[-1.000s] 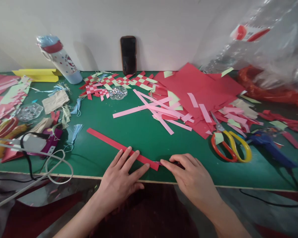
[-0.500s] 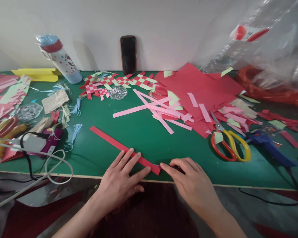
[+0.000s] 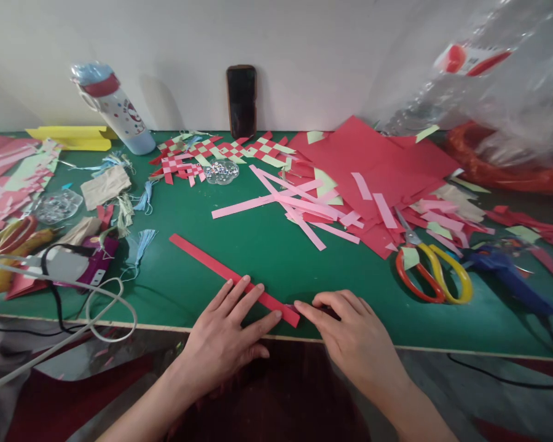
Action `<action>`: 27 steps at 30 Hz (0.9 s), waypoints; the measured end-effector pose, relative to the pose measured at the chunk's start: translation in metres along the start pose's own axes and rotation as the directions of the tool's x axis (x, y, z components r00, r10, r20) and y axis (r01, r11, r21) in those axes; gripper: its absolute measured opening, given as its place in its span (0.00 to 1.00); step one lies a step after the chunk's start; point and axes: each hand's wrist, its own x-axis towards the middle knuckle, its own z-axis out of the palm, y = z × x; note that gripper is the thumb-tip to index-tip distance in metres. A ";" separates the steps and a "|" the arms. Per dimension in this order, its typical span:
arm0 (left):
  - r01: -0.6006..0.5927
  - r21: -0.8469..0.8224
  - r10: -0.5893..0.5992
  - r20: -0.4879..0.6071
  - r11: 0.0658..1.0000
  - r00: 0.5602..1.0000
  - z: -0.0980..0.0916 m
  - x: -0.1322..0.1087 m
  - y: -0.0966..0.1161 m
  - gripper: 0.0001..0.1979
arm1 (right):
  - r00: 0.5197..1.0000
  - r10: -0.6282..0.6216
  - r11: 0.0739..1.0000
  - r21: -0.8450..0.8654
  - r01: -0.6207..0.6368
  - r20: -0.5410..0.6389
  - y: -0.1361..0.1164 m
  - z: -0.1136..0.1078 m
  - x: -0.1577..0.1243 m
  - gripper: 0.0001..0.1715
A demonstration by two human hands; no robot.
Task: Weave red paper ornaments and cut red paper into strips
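Observation:
A long red paper strip (image 3: 225, 273) lies diagonally on the green table (image 3: 276, 258), its near end close to the front edge. My left hand (image 3: 225, 337) rests flat across it, fingers spread. My right hand (image 3: 354, 331) sits just beyond the strip's near end. Its fingers are curled around a small dark object (image 3: 328, 313), mostly hidden, that I cannot identify. A thin pinkish tip (image 3: 289, 306) shows at the strip's end, between my hands.
Pink paper strips (image 3: 286, 205) and red sheets (image 3: 373, 159) lie ahead. Orange-and-yellow scissors (image 3: 431, 276) and a blue glue gun (image 3: 507, 276) are on the right. A woven paper mat (image 3: 188, 162), blue tassels (image 3: 141, 245) and a white cable (image 3: 92, 301) lie to the left.
The red strip has shifted slightly toward the front edge, with both hands staying at its near end. The whole view has also moved a little.

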 end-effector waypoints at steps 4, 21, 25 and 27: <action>0.000 0.006 0.000 -0.002 1.000 1.000 0.000 0.001 0.000 0.26 | 1.000 0.013 1.000 -0.006 -0.013 0.012 0.004 -0.002 -0.001 0.20; 0.004 0.037 -0.003 -0.008 0.999 1.000 0.002 -0.001 0.000 0.31 | 1.000 0.009 1.000 0.019 -0.010 0.006 0.002 0.002 0.006 0.20; 0.001 0.091 -0.002 0.011 0.996 1.000 0.004 -0.004 -0.001 0.35 | 1.000 0.016 1.000 0.019 -0.016 0.020 0.003 0.003 0.005 0.20; 0.083 0.111 -0.084 0.008 0.990 0.996 0.004 -0.005 0.000 0.35 | 1.000 0.012 1.000 0.014 -0.012 0.023 0.003 0.003 0.004 0.20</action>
